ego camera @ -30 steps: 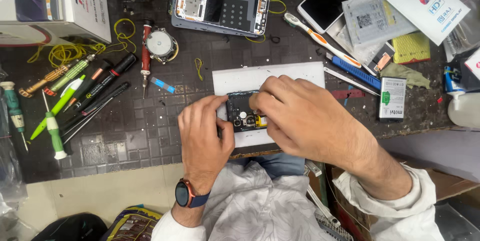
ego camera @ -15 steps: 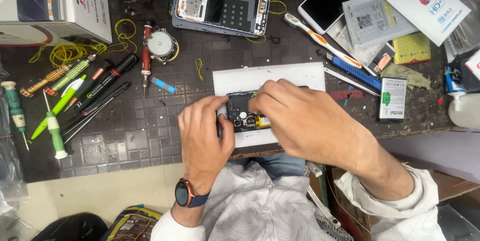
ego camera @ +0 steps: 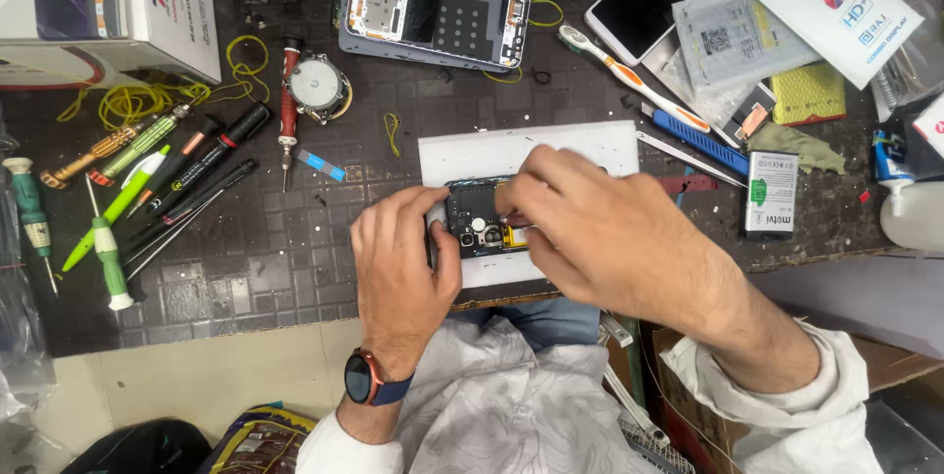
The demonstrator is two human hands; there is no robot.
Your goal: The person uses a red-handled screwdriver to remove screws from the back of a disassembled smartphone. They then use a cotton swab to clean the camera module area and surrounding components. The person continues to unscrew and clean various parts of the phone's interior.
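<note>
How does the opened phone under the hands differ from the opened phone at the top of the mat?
The opened phone under the hands lies on a white sheet, gripped at its end by the left hand and largely covered by the right hand. The opened phone at the top lies untouched on the dark mat, fully in view, with a pale frame. The near one's inside looks darker. Both lie flat, backs off, internals exposed.

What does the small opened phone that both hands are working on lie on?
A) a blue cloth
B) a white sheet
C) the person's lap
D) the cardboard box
B: the opened phone, held by the left hand and right hand, lies on a white sheet on the dark bench.
</note>
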